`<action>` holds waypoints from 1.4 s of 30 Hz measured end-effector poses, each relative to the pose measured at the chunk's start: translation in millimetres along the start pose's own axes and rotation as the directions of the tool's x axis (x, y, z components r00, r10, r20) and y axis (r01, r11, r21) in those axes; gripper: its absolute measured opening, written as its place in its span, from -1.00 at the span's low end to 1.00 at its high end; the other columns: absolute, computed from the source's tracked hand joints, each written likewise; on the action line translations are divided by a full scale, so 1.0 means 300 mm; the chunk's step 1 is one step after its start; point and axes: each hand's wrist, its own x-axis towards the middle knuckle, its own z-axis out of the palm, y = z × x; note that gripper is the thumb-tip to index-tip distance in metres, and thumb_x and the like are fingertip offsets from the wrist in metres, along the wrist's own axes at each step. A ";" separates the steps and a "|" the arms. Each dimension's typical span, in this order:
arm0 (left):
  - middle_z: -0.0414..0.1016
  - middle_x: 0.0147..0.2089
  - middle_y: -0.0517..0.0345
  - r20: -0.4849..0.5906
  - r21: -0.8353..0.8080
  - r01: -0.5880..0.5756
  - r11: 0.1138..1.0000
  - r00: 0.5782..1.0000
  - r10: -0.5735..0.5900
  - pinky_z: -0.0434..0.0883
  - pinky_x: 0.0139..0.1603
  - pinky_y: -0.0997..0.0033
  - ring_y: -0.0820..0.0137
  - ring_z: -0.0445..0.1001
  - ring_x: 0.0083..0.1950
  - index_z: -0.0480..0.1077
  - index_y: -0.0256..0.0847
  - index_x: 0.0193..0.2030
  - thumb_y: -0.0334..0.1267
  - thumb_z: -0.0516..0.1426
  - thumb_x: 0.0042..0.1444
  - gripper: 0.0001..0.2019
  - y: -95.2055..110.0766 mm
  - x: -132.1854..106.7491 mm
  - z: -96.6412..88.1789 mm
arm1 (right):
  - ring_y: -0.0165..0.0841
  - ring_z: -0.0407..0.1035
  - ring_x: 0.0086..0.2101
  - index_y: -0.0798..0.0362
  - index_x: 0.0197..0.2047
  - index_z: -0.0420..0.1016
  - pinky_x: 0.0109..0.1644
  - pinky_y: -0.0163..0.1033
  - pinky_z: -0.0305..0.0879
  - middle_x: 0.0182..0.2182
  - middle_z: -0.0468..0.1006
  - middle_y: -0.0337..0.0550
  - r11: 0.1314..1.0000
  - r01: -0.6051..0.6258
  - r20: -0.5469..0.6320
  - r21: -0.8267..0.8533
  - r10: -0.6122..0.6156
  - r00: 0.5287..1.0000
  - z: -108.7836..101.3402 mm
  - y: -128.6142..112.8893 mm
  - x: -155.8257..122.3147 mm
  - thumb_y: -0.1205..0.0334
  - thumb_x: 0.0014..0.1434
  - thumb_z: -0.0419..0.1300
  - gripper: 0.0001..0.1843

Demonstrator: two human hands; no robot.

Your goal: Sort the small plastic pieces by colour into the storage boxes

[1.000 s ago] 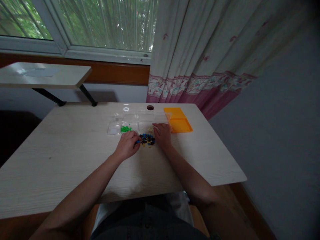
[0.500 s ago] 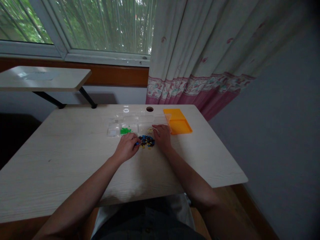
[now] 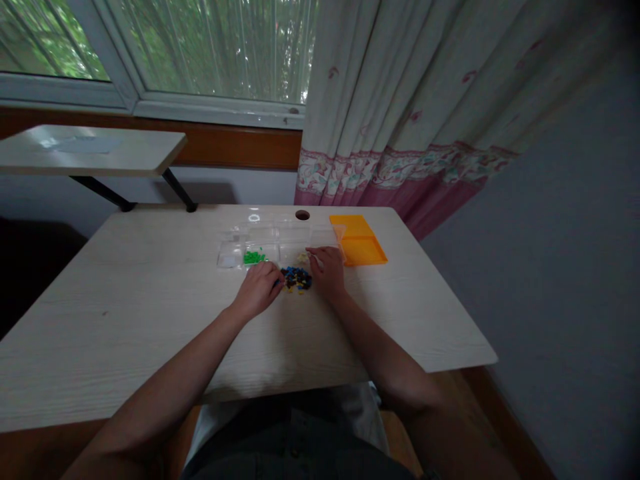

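A small pile of mixed blue, dark and yellow pieces point(image 3: 297, 278) lies on the pale wooden table point(image 3: 150, 313). My left hand point(image 3: 260, 290) rests at the pile's left edge, fingers curled together at the pieces. My right hand point(image 3: 327, 270) sits at the pile's right side, fingers bent and reaching toward the clear divided box point(image 3: 273, 243) just behind. One compartment of that box holds green pieces point(image 3: 254, 257); another, by my right fingertips, holds pale pieces point(image 3: 302, 257). What either hand pinches is too small to make out.
An orange lid or tray point(image 3: 359, 240) lies to the right of the clear box. A round cable hole point(image 3: 302, 215) is at the table's far edge. A second low table point(image 3: 90, 150) stands at the back left under the window. A curtain point(image 3: 400, 100) hangs at the right.
Both hands stay at the pile with only slight finger shifts. The view has wobbled a little.
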 end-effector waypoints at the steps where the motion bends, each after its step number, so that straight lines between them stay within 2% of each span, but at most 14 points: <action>1: 0.39 -0.18 0.01 -0.009 -0.008 0.000 1.000 1.000 0.000 0.31 -0.03 0.15 0.21 0.34 -0.09 0.44 -0.19 -0.22 -0.25 0.10 0.24 -0.89 0.002 0.000 -0.002 | -0.24 0.33 -0.12 0.02 -0.03 0.58 0.09 -0.08 0.21 -0.22 0.54 -0.08 1.000 0.006 0.012 0.004 -0.006 1.000 -0.003 -0.006 -0.001 0.25 0.30 0.10 -0.74; 5: 0.38 -0.21 0.03 -0.091 -0.115 0.018 0.993 0.995 -0.029 0.32 -0.05 0.20 0.24 0.34 -0.11 0.40 -0.20 -0.23 -0.20 0.08 0.27 -0.85 0.004 0.001 -0.004 | -0.27 0.34 -0.10 -0.04 -0.05 0.59 0.09 -0.10 0.22 -0.21 0.55 -0.11 0.993 0.103 0.093 0.050 -0.108 0.990 -0.014 -0.047 -0.013 0.21 0.30 0.13 -0.76; 9: 0.37 -0.26 0.07 -0.181 -0.301 0.030 0.953 0.980 -0.088 0.34 -0.10 0.28 0.31 0.34 -0.15 0.37 -0.21 -0.27 -0.18 0.02 0.32 -0.79 -0.002 0.004 0.006 | -0.29 0.35 -0.10 -0.10 -0.09 0.60 0.10 -0.12 0.22 -0.23 0.57 -0.16 0.959 0.260 0.168 0.115 -0.277 0.946 -0.019 -0.101 -0.035 0.09 0.26 0.20 -0.79; 12: 0.36 -0.29 0.09 -0.173 -0.400 0.040 0.916 0.978 -0.118 0.34 -0.13 0.31 0.34 0.33 -0.18 0.37 -0.20 -0.31 -0.16 -0.02 0.34 -0.74 -0.004 0.006 0.014 | -0.29 0.36 -0.11 -0.12 -0.07 0.60 0.11 -0.11 0.21 -0.23 0.58 -0.17 0.962 0.253 0.183 0.106 -0.269 0.946 -0.019 -0.128 -0.045 0.05 0.27 0.19 -0.77; 15: 0.35 -0.30 0.10 -0.172 -0.445 0.034 0.895 0.978 -0.122 0.34 -0.14 0.32 0.35 0.32 -0.19 0.37 -0.20 -0.31 -0.13 -0.03 0.34 -0.72 -0.002 0.009 0.017 | -0.30 0.38 -0.14 -0.13 -0.14 0.62 0.08 -0.12 0.23 -0.29 0.59 -0.18 0.969 0.224 0.185 0.103 -0.240 0.953 -0.019 -0.137 -0.045 0.04 0.28 0.20 -0.80; 20: 0.34 -0.30 0.11 -0.175 -0.452 0.024 0.892 0.978 -0.115 0.33 -0.15 0.33 0.36 0.32 -0.19 0.35 -0.21 -0.33 -0.13 -0.02 0.34 -0.72 0.003 0.011 0.013 | -0.31 0.39 -0.21 -0.12 -0.26 0.64 0.01 -0.13 0.25 -0.36 0.60 -0.20 0.964 0.238 0.153 0.116 -0.254 0.955 -0.016 -0.134 -0.045 0.04 0.29 0.19 -0.78; 25: 0.32 -0.33 0.12 -0.162 -0.439 0.042 0.898 0.979 -0.125 0.33 -0.17 0.34 0.36 0.32 -0.22 0.34 -0.20 -0.37 -0.11 -0.03 0.35 -0.68 0.007 0.010 0.008 | -0.30 0.38 -0.17 -0.15 -0.25 0.63 0.06 -0.11 0.21 -0.33 0.59 -0.21 0.960 0.264 0.194 0.092 -0.277 0.941 -0.013 -0.133 -0.059 0.09 0.30 0.17 -0.81; 28: 0.33 -0.33 0.11 -0.162 -0.438 0.042 0.898 0.979 -0.125 0.34 -0.17 0.34 0.36 0.33 -0.21 0.38 -0.21 -0.36 -0.12 -0.03 0.35 -0.68 0.007 0.007 0.010 | -0.31 0.37 -0.16 -0.15 -0.24 0.62 0.06 -0.12 0.20 -0.32 0.59 -0.21 0.952 0.292 0.179 0.097 -0.305 0.935 -0.016 -0.125 -0.055 0.11 0.29 0.19 -0.83; 30: 0.35 -0.31 0.10 -0.161 -0.431 0.033 0.902 0.981 -0.112 0.35 -0.14 0.33 0.36 0.34 -0.20 0.43 -0.20 -0.30 -0.15 -0.03 0.36 -0.69 0.005 0.005 0.011 | -0.30 0.37 -0.16 -0.13 -0.23 0.62 0.06 -0.12 0.20 -0.32 0.58 -0.20 0.957 0.278 0.165 0.085 -0.289 0.943 -0.021 -0.105 -0.042 0.11 0.28 0.20 -0.84; 32: 0.38 -0.29 0.08 -0.160 -0.424 0.028 0.905 0.981 -0.106 0.36 -0.10 0.31 0.35 0.36 -0.17 0.47 -0.18 -0.23 -0.17 -0.05 0.37 -0.70 0.004 0.004 0.010 | -0.29 0.37 -0.18 -0.10 -0.24 0.62 0.04 -0.12 0.21 -0.33 0.57 -0.18 0.976 0.214 0.124 0.046 -0.218 0.968 -0.026 -0.069 -0.023 0.12 0.29 0.19 -0.83; 34: 0.40 -0.27 0.07 -0.160 -0.423 0.034 0.905 0.981 -0.111 0.36 -0.08 0.29 0.34 0.37 -0.15 0.49 -0.17 -0.19 -0.17 -0.05 0.37 -0.69 0.003 0.004 0.009 | -0.27 0.37 -0.20 -0.06 -0.28 0.62 0.01 -0.11 0.23 -0.35 0.57 -0.15 0.994 0.113 0.034 -0.007 -0.113 0.993 -0.028 -0.023 -0.005 0.13 0.30 0.18 -0.80; 37: 0.41 -0.26 0.05 -0.147 -0.418 0.052 0.907 0.981 -0.125 0.37 -0.08 0.28 0.32 0.38 -0.14 0.50 -0.17 -0.15 -0.14 -0.05 0.37 -0.68 0.001 0.005 0.009 | -0.25 0.36 -0.20 -0.02 -0.26 0.61 0.03 -0.08 0.22 -0.34 0.57 -0.13 0.999 0.020 -0.060 -0.047 -0.023 0.998 -0.019 0.039 0.011 0.16 0.29 0.18 -0.81; 42: 0.40 -0.26 0.05 -0.146 -0.383 0.036 0.923 0.984 -0.099 0.36 -0.11 0.28 0.32 0.37 -0.16 0.49 -0.19 -0.15 -0.15 -0.03 0.36 -0.70 -0.001 0.003 0.010 | -0.21 0.32 -0.14 -0.01 -0.27 0.62 0.04 -0.06 0.20 -0.30 0.55 -0.11 0.992 -0.050 -0.066 -0.115 0.043 0.997 0.007 0.071 0.008 0.17 0.26 0.22 -0.84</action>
